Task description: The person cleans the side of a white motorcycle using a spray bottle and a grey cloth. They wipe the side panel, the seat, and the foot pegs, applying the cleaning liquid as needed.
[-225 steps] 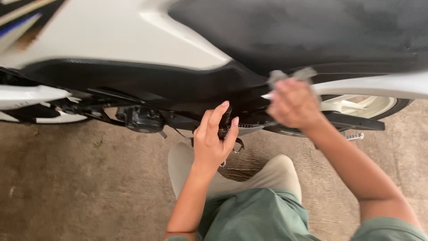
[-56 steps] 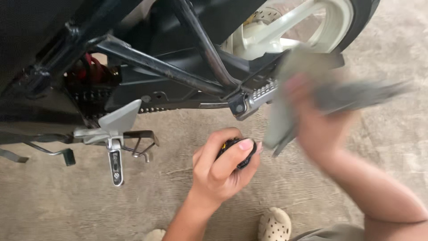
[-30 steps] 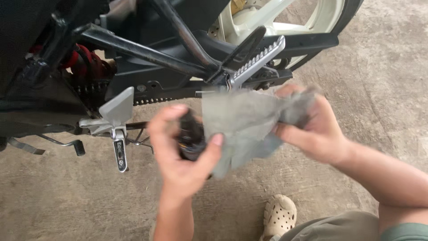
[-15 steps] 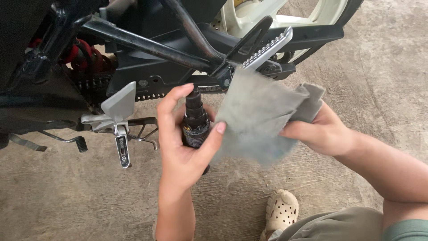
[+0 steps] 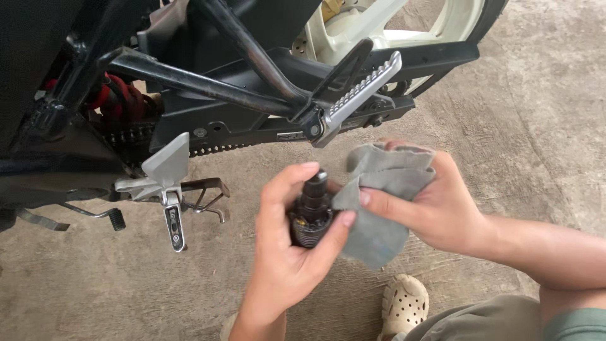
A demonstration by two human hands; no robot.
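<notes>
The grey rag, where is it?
In the head view, the grey rag is right of centre, held in the right hand against the black part the left hand grips.

Left hand sat low centre, wrapped round a small cylindrical part. Right hand was just right of it, pressing a cloth against the part. Motorcycle stood behind both, its raised footpeg above the cloth, another footpeg left of the hands. A shoe lay below the cloth on the concrete floor.
</notes>
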